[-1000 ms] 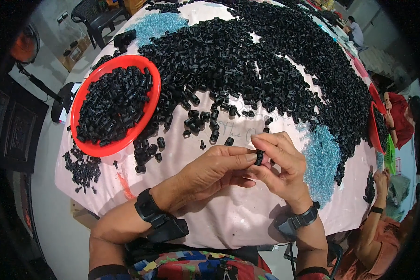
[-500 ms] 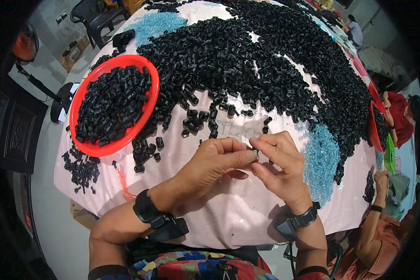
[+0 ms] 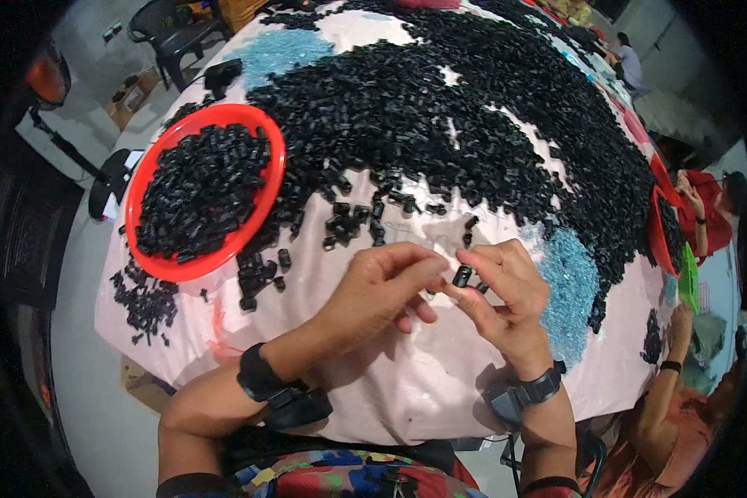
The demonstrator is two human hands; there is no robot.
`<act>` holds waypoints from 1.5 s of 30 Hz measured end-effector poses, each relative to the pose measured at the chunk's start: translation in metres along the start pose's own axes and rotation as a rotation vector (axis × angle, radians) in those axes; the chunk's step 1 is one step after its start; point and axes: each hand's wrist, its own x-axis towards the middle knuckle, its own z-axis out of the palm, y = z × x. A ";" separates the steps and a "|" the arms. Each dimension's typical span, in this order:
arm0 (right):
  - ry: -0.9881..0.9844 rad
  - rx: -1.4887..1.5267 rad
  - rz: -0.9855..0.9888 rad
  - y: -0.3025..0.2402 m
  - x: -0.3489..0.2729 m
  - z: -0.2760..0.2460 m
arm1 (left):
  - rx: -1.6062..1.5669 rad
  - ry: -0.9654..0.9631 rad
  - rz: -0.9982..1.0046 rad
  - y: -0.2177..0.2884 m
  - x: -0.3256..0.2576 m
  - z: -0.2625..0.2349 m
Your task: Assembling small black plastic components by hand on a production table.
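Between the thumb and forefinger of my right hand (image 3: pixel 510 303) is a short black hollow plastic part (image 3: pixel 462 275), held tilted over the near side of the table. Close to its left is my left hand (image 3: pixel 378 286), thumb and forefinger pressed together and the other fingers curled. A tiny pale bit may show by its fingertips, but I cannot make out what it holds. Loose parts of the same black kind (image 3: pixel 346 222) lie just beyond both hands. A large heap of them (image 3: pixel 407 108) spreads across the far table.
A red basin (image 3: pixel 280 178) full of black parts stands at the left. Small black pins (image 3: pixel 145 303) lie in front of it. Piles of clear bluish pieces (image 3: pixel 568 290) sit to the right and far left. Co-workers (image 3: pixel 668 423) sit along the right edge of the pink-covered table (image 3: pixel 407 398).
My hands have drawn slightly apart. The black part, mostly hidden between my fingers before, now shows in my right hand, and my left fingertips have come away from it.
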 end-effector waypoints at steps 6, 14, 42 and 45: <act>-0.051 0.000 -0.064 -0.004 0.000 -0.004 | 0.116 -0.099 0.058 -0.010 0.005 0.004; -0.214 0.120 0.129 0.001 -0.004 -0.010 | 0.131 0.192 0.196 0.037 -0.025 -0.029; 0.164 -0.022 0.517 0.039 -0.004 -0.019 | 0.689 -0.019 0.302 0.027 0.008 -0.014; 0.158 -0.145 0.575 0.046 -0.009 -0.023 | 0.857 -0.145 0.454 0.024 0.013 0.006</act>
